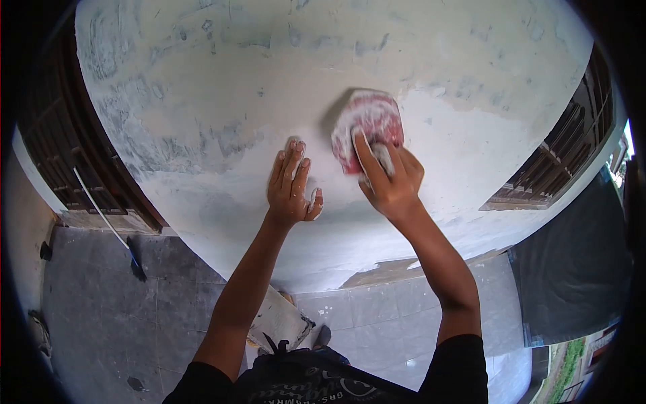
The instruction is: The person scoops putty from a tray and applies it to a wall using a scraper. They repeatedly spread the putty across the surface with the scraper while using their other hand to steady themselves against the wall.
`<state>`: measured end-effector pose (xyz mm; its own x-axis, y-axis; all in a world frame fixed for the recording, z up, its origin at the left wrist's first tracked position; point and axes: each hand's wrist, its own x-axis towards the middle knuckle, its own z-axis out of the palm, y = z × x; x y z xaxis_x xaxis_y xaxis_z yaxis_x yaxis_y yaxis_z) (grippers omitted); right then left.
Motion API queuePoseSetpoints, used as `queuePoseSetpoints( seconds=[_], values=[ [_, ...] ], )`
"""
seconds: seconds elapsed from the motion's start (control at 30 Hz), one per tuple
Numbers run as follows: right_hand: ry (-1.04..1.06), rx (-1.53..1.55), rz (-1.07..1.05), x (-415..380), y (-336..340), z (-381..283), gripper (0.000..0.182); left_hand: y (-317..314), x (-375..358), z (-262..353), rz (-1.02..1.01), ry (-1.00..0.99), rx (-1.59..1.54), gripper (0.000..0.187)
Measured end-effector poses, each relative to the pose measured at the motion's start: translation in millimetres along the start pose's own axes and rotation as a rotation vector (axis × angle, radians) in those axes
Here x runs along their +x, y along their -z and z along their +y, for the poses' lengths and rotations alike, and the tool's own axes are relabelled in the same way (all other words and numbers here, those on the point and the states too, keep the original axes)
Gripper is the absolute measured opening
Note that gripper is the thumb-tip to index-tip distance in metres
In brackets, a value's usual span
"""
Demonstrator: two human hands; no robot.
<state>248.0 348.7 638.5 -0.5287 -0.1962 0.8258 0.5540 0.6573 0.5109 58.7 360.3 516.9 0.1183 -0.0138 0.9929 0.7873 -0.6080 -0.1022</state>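
Note:
A red, flat putty spreader point(370, 111), smeared with white paste, lies against the pale wall point(269, 74). My right hand point(393, 178) grips its lower edge, the index finger stretched along its face and the other fingers curled. To the left, my left hand point(291, 188) is raised at the wall with its fingers out and thumb apart, holding nothing. White paste coats its fingertips. Around both hands the wall has a smooth white coat, while higher up it is patchy with grey-blue marks.
A broom point(134, 259) leans at the dark wooden door point(74, 135) on the left. Below me, a white-smeared block-like object point(282, 320) stands by my foot on grey floor tiles point(182, 303). A dark sheet point(572, 262) hangs at right, below a dark-framed window point(558, 148).

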Motion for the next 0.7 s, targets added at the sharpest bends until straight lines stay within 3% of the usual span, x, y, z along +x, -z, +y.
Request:
queuePoseSetpoints(
  seconds=[0.07, 0.2, 0.37, 0.47, 0.63, 0.7],
  values=[
    [-0.002, -0.094, -0.103, 2, -11, 0, 0.053, 0, 4, 1, 0.070, -0.001, 0.019, 0.054],
    [0.009, -0.043, -0.223, -33, -22, -21, 0.050, -1, 2, 0, 0.068, 0.001, 0.031, 0.054],
    [-0.024, 0.120, -0.211, -51, -4, -35, 0.054, 0, 0, 0, 0.066, 0.015, 0.005, 0.052],
    [-0.006, 0.006, -0.073, -29, 9, -14, 0.057, 0, 0, 0, 0.062, 0.016, -0.021, 0.053],
    [0.016, -0.052, -0.029, -6, 0, 10, 0.054, -1, 0, -1, 0.072, 0.023, -0.037, 0.055],
    [-0.029, -0.087, -0.210, -21, -6, 5, 0.055, -2, -1, -1, 0.068, 0.021, -0.035, 0.055]
  ],
)
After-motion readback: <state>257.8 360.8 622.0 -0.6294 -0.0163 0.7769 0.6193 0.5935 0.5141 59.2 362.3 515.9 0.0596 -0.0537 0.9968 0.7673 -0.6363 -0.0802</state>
